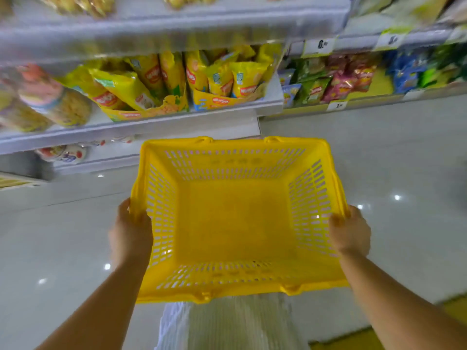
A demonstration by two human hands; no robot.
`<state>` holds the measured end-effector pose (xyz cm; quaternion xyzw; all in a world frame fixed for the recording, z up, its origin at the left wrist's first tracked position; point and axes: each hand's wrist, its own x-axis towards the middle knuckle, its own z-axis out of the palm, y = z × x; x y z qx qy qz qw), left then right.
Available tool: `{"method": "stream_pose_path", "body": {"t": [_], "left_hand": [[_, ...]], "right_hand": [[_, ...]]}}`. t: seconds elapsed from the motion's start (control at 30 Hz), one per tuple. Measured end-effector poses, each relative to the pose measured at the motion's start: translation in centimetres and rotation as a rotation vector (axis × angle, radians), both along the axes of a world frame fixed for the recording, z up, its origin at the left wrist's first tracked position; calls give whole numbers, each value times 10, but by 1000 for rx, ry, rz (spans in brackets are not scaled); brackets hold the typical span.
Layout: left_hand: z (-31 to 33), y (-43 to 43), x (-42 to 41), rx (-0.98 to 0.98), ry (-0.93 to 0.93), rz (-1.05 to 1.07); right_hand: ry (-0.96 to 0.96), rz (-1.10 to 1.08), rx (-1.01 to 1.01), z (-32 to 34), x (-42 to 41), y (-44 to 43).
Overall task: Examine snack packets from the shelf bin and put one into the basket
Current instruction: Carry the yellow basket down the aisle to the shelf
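Note:
A yellow plastic basket (237, 223) with slotted walls hangs in front of me above the floor, with nothing inside it. My left hand (130, 232) grips its left rim and my right hand (350, 234) grips its right rim. Beyond the basket, on the shelf, several yellow snack packets (177, 77) stand in yellow cardboard shelf bins (222, 101). Both hands are well below and in front of the packets.
White shelves run across the top; the shelf edge (141, 127) juts out just past the basket. Clear bags of snacks (50, 102) lie at the left. Green, pink and blue packets (353, 77) fill the right-hand shelf. Glossy grey floor (404, 173) spreads below.

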<state>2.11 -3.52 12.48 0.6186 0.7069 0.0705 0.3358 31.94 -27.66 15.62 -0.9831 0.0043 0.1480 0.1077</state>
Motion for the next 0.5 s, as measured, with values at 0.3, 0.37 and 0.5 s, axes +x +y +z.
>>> {"method": "stream_pose_path", "body": {"t": [0.3, 0.37, 0.5], "left_hand": [[189, -54, 60, 46, -124, -274], [213, -65, 90, 42, -178, -338], [246, -88, 158, 99, -258, -489]], "right_hand": [[-178, -319, 115, 191, -27, -129], [-217, -383, 125, 214, -22, -156], [-299, -496, 170, 243, 2, -203]]}}
